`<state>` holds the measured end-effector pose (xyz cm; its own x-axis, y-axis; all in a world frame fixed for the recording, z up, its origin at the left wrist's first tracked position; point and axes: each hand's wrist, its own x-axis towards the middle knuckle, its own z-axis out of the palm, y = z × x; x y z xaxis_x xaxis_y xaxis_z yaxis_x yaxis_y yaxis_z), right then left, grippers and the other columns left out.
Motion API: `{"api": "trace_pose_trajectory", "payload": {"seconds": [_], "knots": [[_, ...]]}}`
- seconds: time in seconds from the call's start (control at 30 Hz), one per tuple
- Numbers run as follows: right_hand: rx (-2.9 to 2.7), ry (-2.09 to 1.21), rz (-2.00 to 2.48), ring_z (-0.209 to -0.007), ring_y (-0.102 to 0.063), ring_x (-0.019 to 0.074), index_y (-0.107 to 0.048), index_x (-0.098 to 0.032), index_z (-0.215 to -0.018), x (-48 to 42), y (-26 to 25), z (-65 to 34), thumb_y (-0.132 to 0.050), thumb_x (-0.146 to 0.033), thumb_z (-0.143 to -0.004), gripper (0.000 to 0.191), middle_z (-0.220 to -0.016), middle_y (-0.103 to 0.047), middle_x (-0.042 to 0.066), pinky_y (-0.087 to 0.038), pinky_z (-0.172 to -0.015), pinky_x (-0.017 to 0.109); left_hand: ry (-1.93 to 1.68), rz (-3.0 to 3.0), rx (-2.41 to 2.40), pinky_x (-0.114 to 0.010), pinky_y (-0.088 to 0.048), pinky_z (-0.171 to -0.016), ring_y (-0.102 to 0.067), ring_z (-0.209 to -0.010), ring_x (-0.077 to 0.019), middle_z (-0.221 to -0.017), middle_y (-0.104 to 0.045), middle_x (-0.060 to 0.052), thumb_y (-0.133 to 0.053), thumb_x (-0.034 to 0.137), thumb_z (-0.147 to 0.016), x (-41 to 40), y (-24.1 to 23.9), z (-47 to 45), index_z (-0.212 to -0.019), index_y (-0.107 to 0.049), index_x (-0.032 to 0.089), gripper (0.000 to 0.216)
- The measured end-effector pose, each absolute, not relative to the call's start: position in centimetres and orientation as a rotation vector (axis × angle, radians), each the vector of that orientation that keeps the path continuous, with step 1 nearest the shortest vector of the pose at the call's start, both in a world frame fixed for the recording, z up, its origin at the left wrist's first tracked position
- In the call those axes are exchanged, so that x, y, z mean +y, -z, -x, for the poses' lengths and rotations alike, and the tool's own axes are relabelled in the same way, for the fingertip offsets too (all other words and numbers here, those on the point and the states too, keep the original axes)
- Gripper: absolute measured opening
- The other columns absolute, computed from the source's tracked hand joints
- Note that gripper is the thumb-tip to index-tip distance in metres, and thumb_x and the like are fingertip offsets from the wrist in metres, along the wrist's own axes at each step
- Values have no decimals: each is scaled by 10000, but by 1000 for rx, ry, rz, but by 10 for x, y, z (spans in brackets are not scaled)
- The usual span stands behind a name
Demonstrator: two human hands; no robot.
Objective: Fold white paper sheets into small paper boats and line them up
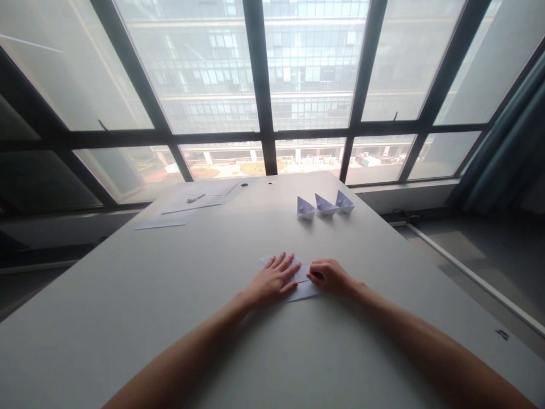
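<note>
A partly folded white paper (303,289) lies on the grey table (179,284) in front of me. My left hand (275,279) rests flat on its left part, fingers stretched out and spread. My right hand (328,276) sits at the paper's right side with its fingers curled, pinching or pressing a fold of the sheet. Much of the paper is hidden under both hands.
Three folded paper boats (325,205) stand in a row farther back on the right. Loose white sheets (187,205) with a small white object (195,197) on them lie at the far left. A large window runs behind the table; the floor drops away on the right.
</note>
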<state>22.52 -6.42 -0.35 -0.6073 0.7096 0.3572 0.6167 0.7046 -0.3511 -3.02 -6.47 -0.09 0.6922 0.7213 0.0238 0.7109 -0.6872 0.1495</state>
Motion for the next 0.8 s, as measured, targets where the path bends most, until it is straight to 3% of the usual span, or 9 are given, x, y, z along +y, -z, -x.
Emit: {"api": "trace_pose_trajectory", "payload": {"seconds": [0.17, 0.3, 0.37, 0.5, 0.63, 0.8], "knots": [[-2396, -210, 1237, -556, -439, 117, -589, -189, -641, -65, 4, -225, -607, -287, -904, 282, -623, -599, -12, -260, -574, 265, -102, -2758, 1159, -545, -156, -1203, -100, -1520, -347, -1662, -108, -18, -354, 598, -1015, -64, -1, 30, -1536, -310, 418, 553], [-2294, -248, 1357, -597, -546, 144, -672, -224, -929, -63, 4, -229, -626, -291, -905, 85, -678, -648, -11, -321, -589, 259, -98, -2750, 1158, -561, -153, -1199, -97, -1518, -356, -1662, -109, -28, -331, 605, -1017, -64, -1, 30, -1541, -296, 416, 558], [-2254, -272, 1359, -630, -582, 157, -653, -243, -1067, -61, 4, -232, -607, -260, -916, 159, -713, -659, -13, -370, -620, 263, -100, -2752, 1155, -575, -164, -1191, -103, -1515, -370, -1660, -113, -40, -321, 607, -1018, -64, -1, 30, -1539, -302, 417, 555], [-2240, -271, 1288, -832, -631, 195, -656, -229, -1099, -58, 5, -234, -600, -214, -912, 195, -891, -688, 37, -455, -768, 305, -118, -2766, 1146, -577, -177, -1186, -119, -1512, -374, -1660, -116, -43, -346, 588, -1021, -65, -2, 30, -1536, -315, 413, 544], [-2236, -226, 1241, -1080, -577, 239, -659, -227, -1143, -54, 9, -233, -611, -165, -889, 266, -1101, -671, 80, -431, -949, 377, -130, -2759, 1134, -583, -183, -1184, -133, -1508, -383, -1659, -121, -22, -371, 575, -1020, -65, -2, 31, -1511, -360, 438, 509], [-2207, -223, 1319, -1143, -535, 266, -628, -224, -1209, -52, 13, -231, -629, -262, -898, 313, -1206, -636, 94, -409, -983, 420, -167, -2761, 1115, -592, -194, -1180, -150, -1503, -393, -1656, -147, -20, -388, 570, -1017, -64, -1, 31, -1504, -375, 441, 504]]}}
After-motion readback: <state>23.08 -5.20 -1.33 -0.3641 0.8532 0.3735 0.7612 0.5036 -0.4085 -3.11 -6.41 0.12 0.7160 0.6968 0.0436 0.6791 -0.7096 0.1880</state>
